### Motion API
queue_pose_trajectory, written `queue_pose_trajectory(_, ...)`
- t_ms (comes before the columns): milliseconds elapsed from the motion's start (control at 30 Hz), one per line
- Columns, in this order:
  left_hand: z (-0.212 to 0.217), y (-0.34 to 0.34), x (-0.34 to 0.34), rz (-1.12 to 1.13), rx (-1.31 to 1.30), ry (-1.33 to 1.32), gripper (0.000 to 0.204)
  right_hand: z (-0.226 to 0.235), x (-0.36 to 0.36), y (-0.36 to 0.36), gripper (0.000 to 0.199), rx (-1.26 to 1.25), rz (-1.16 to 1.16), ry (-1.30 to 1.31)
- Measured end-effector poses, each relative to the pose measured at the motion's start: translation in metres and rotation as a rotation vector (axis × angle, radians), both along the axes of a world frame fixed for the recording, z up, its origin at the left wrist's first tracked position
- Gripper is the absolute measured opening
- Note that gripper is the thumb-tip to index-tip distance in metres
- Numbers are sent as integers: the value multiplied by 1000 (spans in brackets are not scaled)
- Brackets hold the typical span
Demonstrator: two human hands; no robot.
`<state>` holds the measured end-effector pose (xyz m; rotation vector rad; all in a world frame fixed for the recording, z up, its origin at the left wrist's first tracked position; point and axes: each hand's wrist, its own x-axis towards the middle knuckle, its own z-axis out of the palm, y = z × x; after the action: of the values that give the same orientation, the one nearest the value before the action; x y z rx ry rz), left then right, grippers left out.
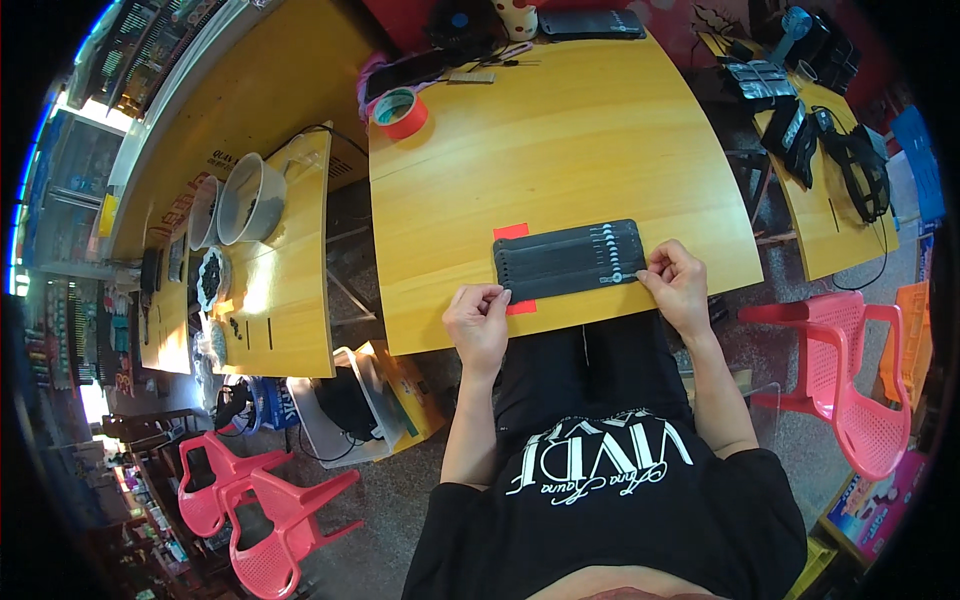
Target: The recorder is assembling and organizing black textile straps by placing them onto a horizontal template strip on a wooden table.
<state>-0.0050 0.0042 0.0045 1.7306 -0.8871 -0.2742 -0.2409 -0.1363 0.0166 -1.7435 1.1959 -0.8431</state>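
A row of several flat black straps (570, 260) with small silver ends lies side by side near the front edge of a wooden table (560, 140), between two red tape marks (511, 231). My left hand (480, 320) pinches the left end of the nearest strap at the table's edge. Over at the row's right end, my right hand (678, 283) grips the same strap by its silver tip. Both forearms come up from below, over my black trousers.
A red tape roll (400, 112), a dark tray (590, 24), a spotted cup (517, 17) and small tools lie at the table's far end. A side table (280, 300) on the left bears metal bowls (248, 198). Red plastic chairs (850, 370) stand right and lower left.
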Motion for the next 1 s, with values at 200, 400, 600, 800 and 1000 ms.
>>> queue_pose_trajectory(200,1,1,-1,1,29,-10,9,0,0,1,19,-4,2,-5)
queue_pose_trajectory(400,-10,7,15,-4,-96,272,12,0,7,-4,18,23,28,-45)
queue_pose_trajectory(600,33,-3,-20,-26,-48,-544,11,-2,-15,-5,14,-30,7,-44)
queue_pose_trajectory(800,25,18,-19,-150,-22,-740,15,17,42,32,11,-433,207,-165)
queue_pose_trajectory(1000,23,22,-18,-120,91,-760,17,8,71,21,11,-222,311,-296)
